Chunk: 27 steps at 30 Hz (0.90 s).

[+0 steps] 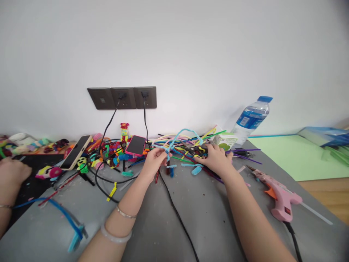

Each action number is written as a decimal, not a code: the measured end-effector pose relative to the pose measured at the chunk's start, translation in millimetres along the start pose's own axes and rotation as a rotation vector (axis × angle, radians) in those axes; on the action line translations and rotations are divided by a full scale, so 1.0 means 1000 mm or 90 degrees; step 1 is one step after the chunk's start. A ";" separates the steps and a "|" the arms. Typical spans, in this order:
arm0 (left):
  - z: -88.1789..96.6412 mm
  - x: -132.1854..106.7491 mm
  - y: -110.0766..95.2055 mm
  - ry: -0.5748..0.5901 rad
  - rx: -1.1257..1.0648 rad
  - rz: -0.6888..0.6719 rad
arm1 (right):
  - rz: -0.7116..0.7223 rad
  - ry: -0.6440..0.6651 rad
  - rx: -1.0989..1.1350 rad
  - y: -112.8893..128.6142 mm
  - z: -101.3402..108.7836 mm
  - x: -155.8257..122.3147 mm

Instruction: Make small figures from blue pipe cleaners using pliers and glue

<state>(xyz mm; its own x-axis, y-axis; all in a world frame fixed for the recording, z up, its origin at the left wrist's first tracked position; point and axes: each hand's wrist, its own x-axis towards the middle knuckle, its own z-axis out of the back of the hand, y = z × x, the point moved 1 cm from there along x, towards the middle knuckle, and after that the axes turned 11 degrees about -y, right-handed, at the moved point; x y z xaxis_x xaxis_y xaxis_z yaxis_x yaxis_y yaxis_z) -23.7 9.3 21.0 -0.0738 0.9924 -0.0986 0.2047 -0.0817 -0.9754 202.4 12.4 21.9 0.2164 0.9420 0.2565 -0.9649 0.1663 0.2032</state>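
Between the fingertips of my left hand (155, 162) is a light blue pipe cleaner (183, 131), bent into an arch that reaches toward my right hand. My right hand (216, 159) lies over the pile, its fingers curled round a black and yellow pair of pliers (196, 150); part of the tool is hidden under the hand. Loose pipe cleaners (166, 140) in many colours spread behind both hands. Short light blue fuzzy pieces (196, 170) lie on the grey table between my hands.
A pink glue gun (282, 194) lies at the right, its cord off the near edge. Behind are a water bottle (251, 120) and a green-white box (227, 141). Phones (136, 145), black cables (174, 203) and small fuzzy figures (124, 133) crowd the left. Another person's hand (13, 173) is far left.
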 end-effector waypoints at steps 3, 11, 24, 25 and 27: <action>-0.001 0.001 0.003 0.007 0.009 0.000 | 0.016 -0.022 -0.014 -0.004 -0.003 0.001; -0.002 0.000 0.003 -0.031 -0.054 0.011 | 0.043 -0.210 0.116 -0.012 -0.004 0.009; 0.001 0.000 -0.005 -0.102 -0.196 -0.036 | -0.192 0.065 1.216 -0.003 0.039 0.017; 0.001 0.001 -0.005 -0.104 -0.196 -0.038 | -0.196 0.119 1.250 -0.004 0.043 0.015; 0.002 0.001 -0.005 -0.113 -0.197 -0.043 | -0.200 0.201 1.265 -0.004 0.048 0.012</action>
<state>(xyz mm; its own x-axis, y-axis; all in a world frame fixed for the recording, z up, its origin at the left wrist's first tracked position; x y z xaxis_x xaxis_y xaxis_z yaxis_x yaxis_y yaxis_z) -26.5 10.8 25.2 -0.2604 0.9609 -0.0945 0.4771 0.0430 -0.8778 216.5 9.3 69.6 0.0699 0.9942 -0.0821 0.6012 0.0237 0.7987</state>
